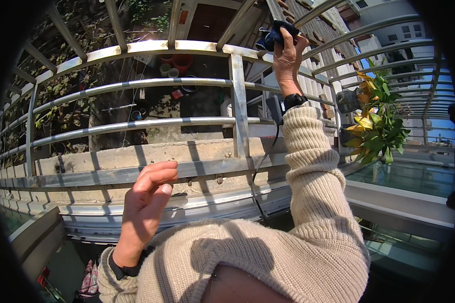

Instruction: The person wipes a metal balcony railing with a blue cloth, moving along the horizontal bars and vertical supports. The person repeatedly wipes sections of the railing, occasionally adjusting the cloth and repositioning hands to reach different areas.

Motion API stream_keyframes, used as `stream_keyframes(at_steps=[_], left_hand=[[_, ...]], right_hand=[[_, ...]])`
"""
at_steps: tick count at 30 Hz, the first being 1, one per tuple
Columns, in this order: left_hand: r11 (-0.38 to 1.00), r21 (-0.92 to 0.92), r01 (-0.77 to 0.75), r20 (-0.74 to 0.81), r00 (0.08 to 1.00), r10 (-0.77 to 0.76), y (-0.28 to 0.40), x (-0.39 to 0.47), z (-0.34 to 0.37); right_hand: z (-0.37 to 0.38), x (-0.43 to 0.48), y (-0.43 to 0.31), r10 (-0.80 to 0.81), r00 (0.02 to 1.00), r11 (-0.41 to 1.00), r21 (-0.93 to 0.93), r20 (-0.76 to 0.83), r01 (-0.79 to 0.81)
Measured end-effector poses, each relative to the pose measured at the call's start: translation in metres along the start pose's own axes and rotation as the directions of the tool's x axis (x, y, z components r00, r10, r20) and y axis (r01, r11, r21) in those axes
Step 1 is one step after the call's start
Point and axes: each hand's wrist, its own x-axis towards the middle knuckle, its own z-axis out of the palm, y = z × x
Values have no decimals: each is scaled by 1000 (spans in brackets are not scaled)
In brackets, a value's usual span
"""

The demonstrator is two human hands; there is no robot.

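My right hand (289, 62) reaches out to the far rail of the metal window guard and grips a dark blue cloth (276, 36) against a bar near the top. A black band circles the wrist, and a small dark box (276, 109) with a black cable (254, 178) sits beside it. My left hand (148, 204) is raised over the near sill with its fingers loosely curled, holding nothing. Beyond it run the guard's metal bars (148, 125) and an upright flat post (239, 106). Shadows of the bars fall across the concrete ledge (208, 149).
Two potted plants (379, 121) with green and yellow leaves stand at the right, inside the guard. The window track (98, 219) runs along the near edge, with a glass pane (409, 178) at the right. Far below lies a yard with buckets (180, 63); vines hang at the left.
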Motion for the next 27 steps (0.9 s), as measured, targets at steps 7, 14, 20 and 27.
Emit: stream_keyframes(at_steps=[7, 14, 20, 27], left_hand=[[999, 2, -37, 4, 999, 37, -5, -5, -1], [997, -69, -32, -2, 1000, 32, -7, -12, -14], [998, 4, -65, -2, 998, 65, -1, -29, -18], [990, 2, -139, -19, 990, 139, -3, -47, -24]], right_hand=[[-1, -18, -4, 38, 985, 999, -10, 166, -37], [11, -54, -13, 70, 882, 997, -17, 465, -71], [-11, -10, -17, 134, 600, 985, -38, 789, -170], [-82, 31, -14, 456, 503, 581, 182, 734, -793]])
